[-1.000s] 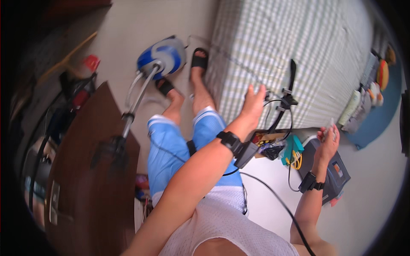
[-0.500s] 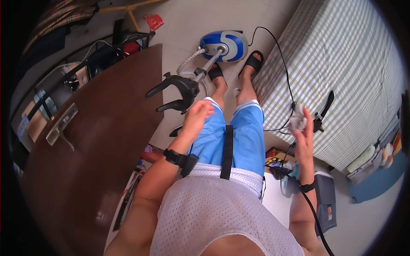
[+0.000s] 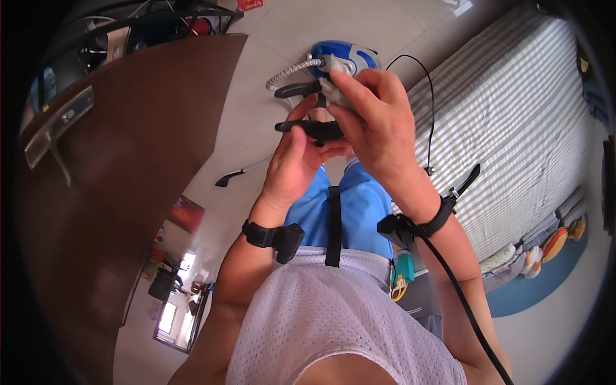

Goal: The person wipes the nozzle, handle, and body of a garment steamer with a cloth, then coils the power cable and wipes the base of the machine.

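Above the person's knees, in front of the blue-and-grey floor unit (image 3: 335, 49), a black forked bracket (image 3: 309, 128) sits between the two hands, its prongs pointing left. The right-hand grip (image 3: 378, 122) is pinched nearly closed on a crumpled grey cloth (image 3: 333, 95), pressed at the bracket's upper prong. The left-hand grip (image 3: 290, 163) is half open, thumb and fingers curled about the lower prong; whether it bears firmly on it, I cannot tell. The cloth should be light, limp and safe to squeeze (a pinch at any fold would do). The bracket looks like stiff, smooth plastic, perhaps a little slippery, and best steadied near the root of the fork, since the thin prong tips would probably give a poorer hold.
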The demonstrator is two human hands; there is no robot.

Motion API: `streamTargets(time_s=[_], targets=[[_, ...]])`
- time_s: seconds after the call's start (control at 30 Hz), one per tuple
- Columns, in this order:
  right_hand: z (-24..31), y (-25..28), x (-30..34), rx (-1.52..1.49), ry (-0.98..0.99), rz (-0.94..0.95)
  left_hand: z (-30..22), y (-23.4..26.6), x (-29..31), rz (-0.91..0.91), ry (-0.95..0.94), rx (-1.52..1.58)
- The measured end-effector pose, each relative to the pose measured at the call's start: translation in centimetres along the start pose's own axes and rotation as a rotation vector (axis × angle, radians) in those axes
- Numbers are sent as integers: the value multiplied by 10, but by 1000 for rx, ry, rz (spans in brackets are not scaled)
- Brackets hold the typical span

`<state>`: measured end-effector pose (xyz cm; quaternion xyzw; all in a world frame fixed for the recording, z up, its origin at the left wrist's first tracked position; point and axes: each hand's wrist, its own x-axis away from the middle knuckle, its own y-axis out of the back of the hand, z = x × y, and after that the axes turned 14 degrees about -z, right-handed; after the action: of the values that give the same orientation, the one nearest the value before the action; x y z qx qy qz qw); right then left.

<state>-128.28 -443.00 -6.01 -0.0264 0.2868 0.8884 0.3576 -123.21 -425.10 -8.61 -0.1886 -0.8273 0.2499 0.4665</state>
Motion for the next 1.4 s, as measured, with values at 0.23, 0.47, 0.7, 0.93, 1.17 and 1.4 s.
streamTargets(time_s=[0.23, 0.47, 0.7, 0.93, 1.17, 1.4], targets=[[14, -4, 55, 319, 248, 72, 15, -9, 4, -226, -49, 89], [16, 2, 56, 171, 214, 98, 9, -7, 5, -222, -46, 68], [-3, -27, 5, 197, 189, -167, 17, -7, 7, -169, -78, 102], [17, -14, 37, 225, 20, -154, 17, -8, 6, -200, -64, 97], [-7, -19, 12, 208, 66, -239, 20, -8, 6, -155, -78, 17], [-12, -31, -14, 89, -61, -142, 8, -13, 3, -233, -66, -78]])
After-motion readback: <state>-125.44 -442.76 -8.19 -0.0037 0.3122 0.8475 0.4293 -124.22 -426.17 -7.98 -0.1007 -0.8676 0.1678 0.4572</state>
